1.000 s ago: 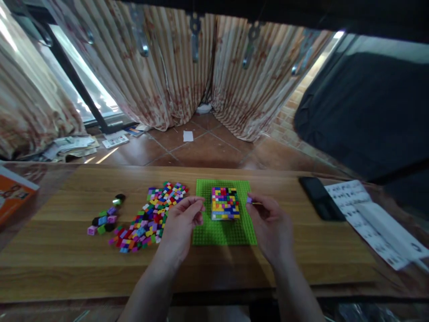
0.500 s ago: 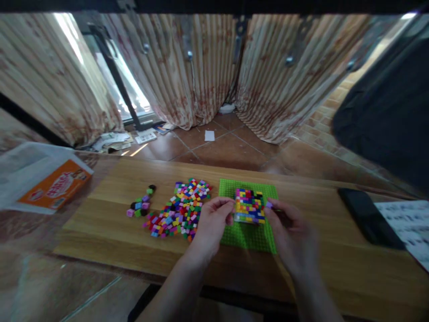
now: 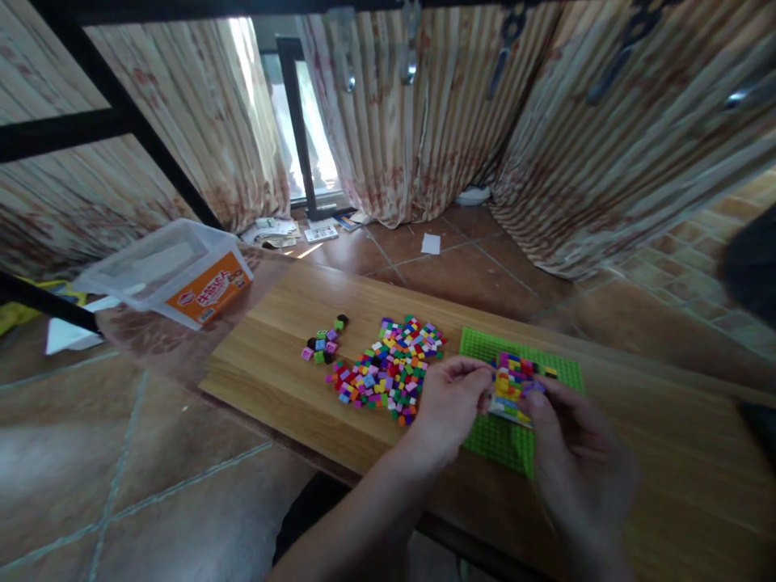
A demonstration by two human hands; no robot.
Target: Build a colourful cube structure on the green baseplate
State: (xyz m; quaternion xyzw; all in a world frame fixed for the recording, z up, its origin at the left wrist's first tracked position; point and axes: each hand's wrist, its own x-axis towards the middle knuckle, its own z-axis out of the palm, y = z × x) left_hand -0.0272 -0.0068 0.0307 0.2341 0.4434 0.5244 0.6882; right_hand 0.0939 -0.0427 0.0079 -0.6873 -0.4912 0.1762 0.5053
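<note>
A block build of many coloured bricks [image 3: 511, 378] stands on the green baseplate [image 3: 561, 369]. My right hand [image 3: 582, 453] pinches a small purple brick [image 3: 533, 389] between thumb and forefinger, over the right part of the build and hiding some of it. At the build's left edge is my left hand [image 3: 452, 400], its thumb and fingertips pressed together. Whatever those fingertips hold, if anything, is too small to make out. A heap of loose coloured bricks [image 3: 388, 372] lies left of the left hand.
Farther left on the wooden table [image 3: 272, 364] sits a small group of bigger blocks [image 3: 321, 345]. A clear plastic box [image 3: 161, 259] with an orange label stands beyond the table's left end. A dark object [image 3: 757, 428] shows at the right edge.
The view has swung left, so the table and its things appear farther right. My right hand has brought the purple brick from beside the build to over it. My left hand stays pinched at the left edge.
</note>
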